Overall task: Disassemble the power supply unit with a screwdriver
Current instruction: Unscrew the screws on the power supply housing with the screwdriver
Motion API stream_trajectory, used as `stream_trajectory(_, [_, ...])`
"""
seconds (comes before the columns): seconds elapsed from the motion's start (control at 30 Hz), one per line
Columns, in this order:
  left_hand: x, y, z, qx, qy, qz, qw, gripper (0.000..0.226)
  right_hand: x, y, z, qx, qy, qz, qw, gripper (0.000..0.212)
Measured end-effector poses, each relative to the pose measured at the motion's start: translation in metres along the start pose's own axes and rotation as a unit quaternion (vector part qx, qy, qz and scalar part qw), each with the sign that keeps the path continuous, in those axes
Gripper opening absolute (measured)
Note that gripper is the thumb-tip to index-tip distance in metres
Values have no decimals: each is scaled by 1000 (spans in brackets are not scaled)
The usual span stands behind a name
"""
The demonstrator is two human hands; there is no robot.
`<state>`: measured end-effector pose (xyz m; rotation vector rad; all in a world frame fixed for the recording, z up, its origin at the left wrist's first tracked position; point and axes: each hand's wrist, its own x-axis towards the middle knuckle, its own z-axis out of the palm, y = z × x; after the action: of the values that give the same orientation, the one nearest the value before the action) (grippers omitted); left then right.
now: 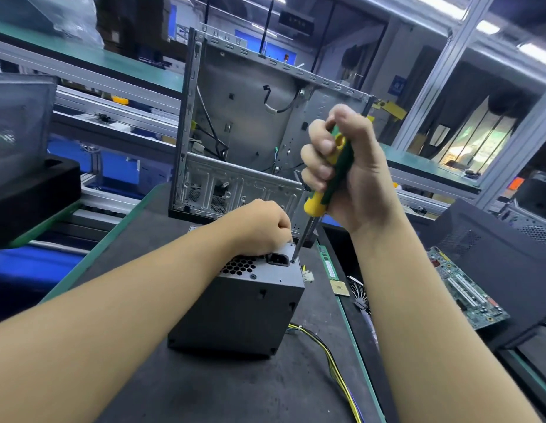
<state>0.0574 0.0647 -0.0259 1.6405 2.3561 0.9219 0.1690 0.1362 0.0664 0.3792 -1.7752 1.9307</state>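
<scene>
Right hand (pixel 354 178) fisted round screwdriver (pixel 315 205) (tip on screw (pixel 293 261)), left hand (pixel 259 227) apparently gripping power supply unit (pixel 244 312)

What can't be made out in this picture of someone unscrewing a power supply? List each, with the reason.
- Head view: screw, too small and covered by the screwdriver tip.
- Head view: fingers of the left hand, hidden behind its own knuckles; hold on the power supply unclear.
- Head view: wires, cut off by the bottom edge.
- Head view: circuit board markings, too small.
</scene>
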Motion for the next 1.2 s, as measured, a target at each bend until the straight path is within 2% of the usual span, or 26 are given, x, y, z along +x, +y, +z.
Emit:
stream_trajectory(0.1, [0,0,-1,-12,-15,16,1000,32,3,-1,-7,158,-87,49,982,17])
stream_trajectory(0.2, [-5,2,-7,-69,-44,62,995,32,9,-3,-12,130,-60,59,988,19])
stream_trajectory(0.27, [-10,3,-11,-194,-77,78,975,38,12,-5,-10,73,-8,56,996,19])
stream_trajectory(0.33, [-13,0,-14,-313,-124,104,936,41,11,-1,-5,4,95,33,995,14])
stream_trajectory(0.43, [-12,-5,-17,-353,-164,154,908,32,3,8,8,-128,276,-55,951,13])
stream_trajectory(0.53, [-11,-7,-14,-355,-150,166,908,18,-3,8,23,-235,338,-106,905,14])
stream_trajectory(0.6, [-10,-7,-12,-378,-136,160,902,15,-3,3,28,-283,363,-106,881,7])
stream_trajectory(0.67, [-10,-7,-11,-381,-125,159,902,12,-3,0,30,-320,372,-98,866,9])
stream_trajectory(0.73, [-10,-7,-12,-374,-118,156,907,8,-1,0,32,-344,361,-86,863,17])
stream_trajectory(0.77, [-10,-7,-12,-371,-117,153,909,8,0,0,32,-332,351,-77,872,21])
stream_trajectory(0.83, [-11,-7,-14,-374,-121,146,908,12,5,-2,30,-234,296,-44,925,27])
stream_trajectory(0.9, [-11,-7,-14,-384,-135,144,902,21,8,-5,20,-118,165,10,979,30])
stream_trajectory(0.93, [-11,-8,-14,-384,-142,143,901,24,8,-6,14,-66,88,37,993,31])
stream_trajectory(1.0, [-11,-8,-14,-379,-158,142,901,29,8,-8,2,31,-30,71,997,30])
stream_trajectory(1.03, [-11,-8,-15,-375,-161,142,902,29,7,-9,-2,63,-56,77,993,29])
stream_trajectory(1.1, [-11,-10,-16,-364,-152,143,908,22,7,-8,-6,69,-58,70,994,27])
stream_trajectory(1.2, [-12,-11,-16,-371,-141,134,908,20,6,-9,-1,-32,17,29,999,17])
